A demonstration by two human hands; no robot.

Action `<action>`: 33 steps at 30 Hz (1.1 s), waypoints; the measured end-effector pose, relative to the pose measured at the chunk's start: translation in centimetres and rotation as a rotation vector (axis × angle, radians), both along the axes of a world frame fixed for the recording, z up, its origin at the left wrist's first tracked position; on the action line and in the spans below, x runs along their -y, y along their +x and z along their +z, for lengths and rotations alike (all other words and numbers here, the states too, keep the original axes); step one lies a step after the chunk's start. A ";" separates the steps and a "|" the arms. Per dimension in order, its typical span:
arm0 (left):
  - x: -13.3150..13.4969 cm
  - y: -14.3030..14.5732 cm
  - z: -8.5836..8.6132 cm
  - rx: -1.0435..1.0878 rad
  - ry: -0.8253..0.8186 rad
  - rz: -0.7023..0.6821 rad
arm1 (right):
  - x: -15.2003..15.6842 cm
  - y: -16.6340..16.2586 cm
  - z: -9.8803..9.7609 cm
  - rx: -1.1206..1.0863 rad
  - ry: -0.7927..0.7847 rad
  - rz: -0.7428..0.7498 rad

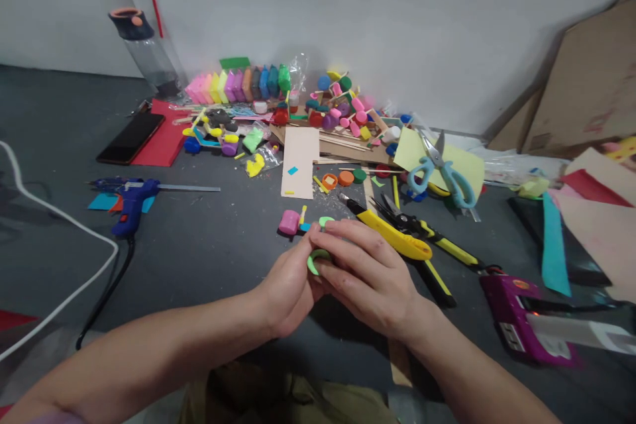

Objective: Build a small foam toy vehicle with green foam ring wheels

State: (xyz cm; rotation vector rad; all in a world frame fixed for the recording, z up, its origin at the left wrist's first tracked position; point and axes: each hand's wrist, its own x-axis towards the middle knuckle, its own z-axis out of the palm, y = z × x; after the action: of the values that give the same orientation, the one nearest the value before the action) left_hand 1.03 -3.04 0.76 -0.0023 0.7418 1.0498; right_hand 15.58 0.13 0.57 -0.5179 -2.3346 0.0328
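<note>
In front of me both hands come together around a light green rounded piece (317,262), perhaps modelling clay; its curved edge shows between the fingers and the rest is hidden. My left hand (293,281) is closed on its left side, thumb up. My right hand (370,271) curls over it from the right, fingers pressed together. Just beyond the fingertips lie a pink cylinder (289,222), a small yellow stick (303,214), a blue piece (305,227) and another light green round piece (326,220), partly covered by my right hand.
A yellow utility knife (397,235) and pliers (437,238) lie right of my hands; scissors (437,169) are behind. A blue glue gun (136,205) and black phone (132,138) lie left. A purple power strip (521,318) sits right. Clay packs (238,85) line the wall.
</note>
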 end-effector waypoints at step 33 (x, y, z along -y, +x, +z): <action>-0.6 0.0 0.7 0.012 -0.044 -0.098 | -0.7 0.6 0.1 0.056 -0.026 0.026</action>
State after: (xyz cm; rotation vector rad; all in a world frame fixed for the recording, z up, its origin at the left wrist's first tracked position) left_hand 1.03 -2.45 1.49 -0.0100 0.7471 0.9394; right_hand 16.19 0.82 0.67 -0.5074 -2.3988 0.0612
